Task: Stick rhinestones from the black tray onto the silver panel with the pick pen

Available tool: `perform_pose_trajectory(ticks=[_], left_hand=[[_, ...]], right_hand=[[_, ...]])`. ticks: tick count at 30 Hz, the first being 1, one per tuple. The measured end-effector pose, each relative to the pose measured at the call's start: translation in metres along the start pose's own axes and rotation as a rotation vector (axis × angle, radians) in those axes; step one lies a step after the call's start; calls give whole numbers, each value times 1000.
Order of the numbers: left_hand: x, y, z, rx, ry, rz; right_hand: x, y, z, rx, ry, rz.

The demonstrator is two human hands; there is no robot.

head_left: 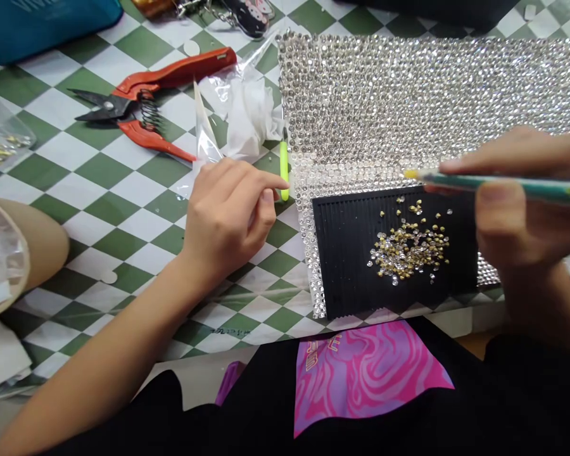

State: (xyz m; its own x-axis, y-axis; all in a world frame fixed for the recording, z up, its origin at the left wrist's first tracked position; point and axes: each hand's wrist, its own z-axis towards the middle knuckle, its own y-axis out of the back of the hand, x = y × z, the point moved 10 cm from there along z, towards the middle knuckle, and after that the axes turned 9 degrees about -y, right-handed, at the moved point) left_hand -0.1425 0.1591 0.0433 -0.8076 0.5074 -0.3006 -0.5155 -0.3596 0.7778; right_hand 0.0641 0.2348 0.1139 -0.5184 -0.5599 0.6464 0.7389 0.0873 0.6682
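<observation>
My right hand (527, 209) grips a green pencil (508, 183) with a yellow tip, held above a sheet of clear rhinestones (384, 107). Under the pencil, part of the sheet shows a paler band (346, 172). A black ridged tray (346, 266) lies over the sheet's lower part, bearing a pile of loose gold-backed rhinestones (408, 250). At the sheet's left edge, my left hand (230, 215) is curled closed, its index fingertip touching a neon-yellow stick (284, 164). Whatever its other fingers may hold is hidden.
Red-handled pruning shears (142, 104) lie open at upper left, beside crumpled clear plastic and white tissue (251, 114). A beige bin (42, 247) stands at left, under a clear box (2, 139) of gold pieces. A teal pouch (52, 25) and keychain (247, 16) sit behind.
</observation>
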Motion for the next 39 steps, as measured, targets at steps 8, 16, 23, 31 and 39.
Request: perform_pose_trajectory(ticks=[8,16,23,31,39], left_hand=[[2,1,-1,-29,15,-30],[3,-2,-1,41,43,2],[-1,3,0,-31,-18,7],[0,2,1,-21,15,-24],[0,2,0,-18,6,-23]], right_hand=[[23,-86,39,363,158,9],[8,-103,41,458,1,-89],[24,-72,37,366,122,23],[-3,1,-22,127,-11,-106],[-5,-2,-53,146,43,-99]])
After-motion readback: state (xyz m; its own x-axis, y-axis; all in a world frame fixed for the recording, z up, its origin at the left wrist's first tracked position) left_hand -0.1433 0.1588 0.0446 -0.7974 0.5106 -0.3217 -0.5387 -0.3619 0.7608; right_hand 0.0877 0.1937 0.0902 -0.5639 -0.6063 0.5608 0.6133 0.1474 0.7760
